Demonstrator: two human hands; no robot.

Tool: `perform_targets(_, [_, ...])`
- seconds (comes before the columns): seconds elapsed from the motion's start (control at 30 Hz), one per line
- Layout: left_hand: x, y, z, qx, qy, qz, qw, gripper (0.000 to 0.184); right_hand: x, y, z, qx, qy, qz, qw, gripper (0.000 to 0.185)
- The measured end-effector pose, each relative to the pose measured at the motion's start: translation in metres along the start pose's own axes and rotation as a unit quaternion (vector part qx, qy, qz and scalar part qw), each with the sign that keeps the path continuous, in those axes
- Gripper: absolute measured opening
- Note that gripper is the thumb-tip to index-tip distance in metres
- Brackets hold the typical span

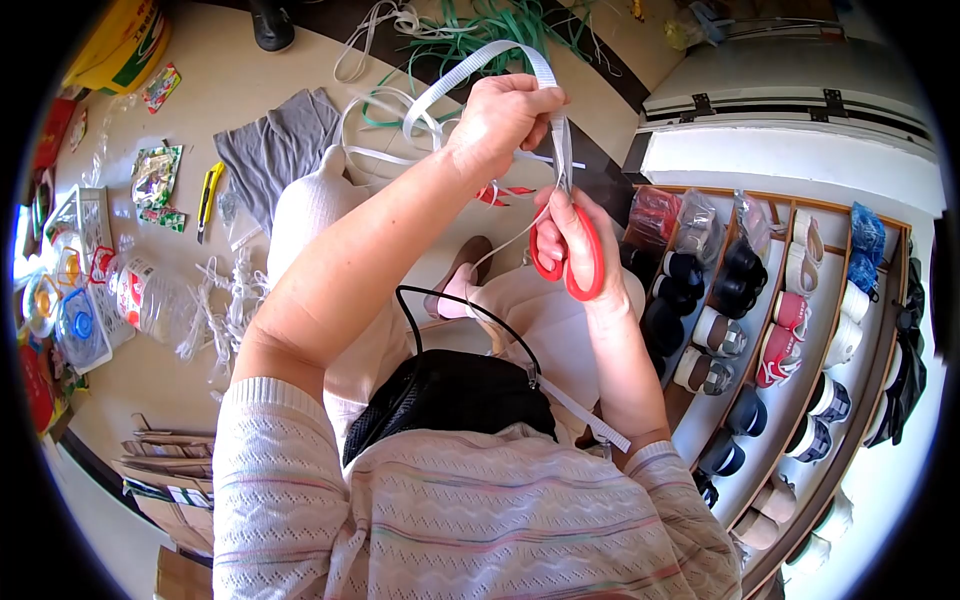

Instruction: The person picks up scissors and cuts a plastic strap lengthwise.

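Filling three o'clock, a wooden shoe rack (690,430) holds its rows. At ten o'clock lies a crumpled gray cloth (275,145). A ribbed white strap (485,55) arches at twelve o'clock, pinched by the left hand (505,120), thumb against fingers. At one o'clock the right hand (575,235) curls around red-handled scissors (598,262), blades pointing up along the strap. A yellow utility knife (208,195) rests near ten.

Bright light, fisheye-bent edges, black corners
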State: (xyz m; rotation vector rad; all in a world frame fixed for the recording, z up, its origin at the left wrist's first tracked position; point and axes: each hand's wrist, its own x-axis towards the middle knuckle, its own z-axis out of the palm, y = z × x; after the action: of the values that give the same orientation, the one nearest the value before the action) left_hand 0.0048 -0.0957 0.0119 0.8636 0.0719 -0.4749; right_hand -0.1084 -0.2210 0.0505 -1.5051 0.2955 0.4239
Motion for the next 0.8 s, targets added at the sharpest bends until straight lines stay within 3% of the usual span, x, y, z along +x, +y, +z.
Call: perform_targets(0.8, [-0.0039, 0.0029, 0.0031, 0.018, -0.007, 0.015, 1.0, 0.019, 0.0018, -0.0009, 0.005, 0.022, 0.012, -0.006, 1.0, 0.037])
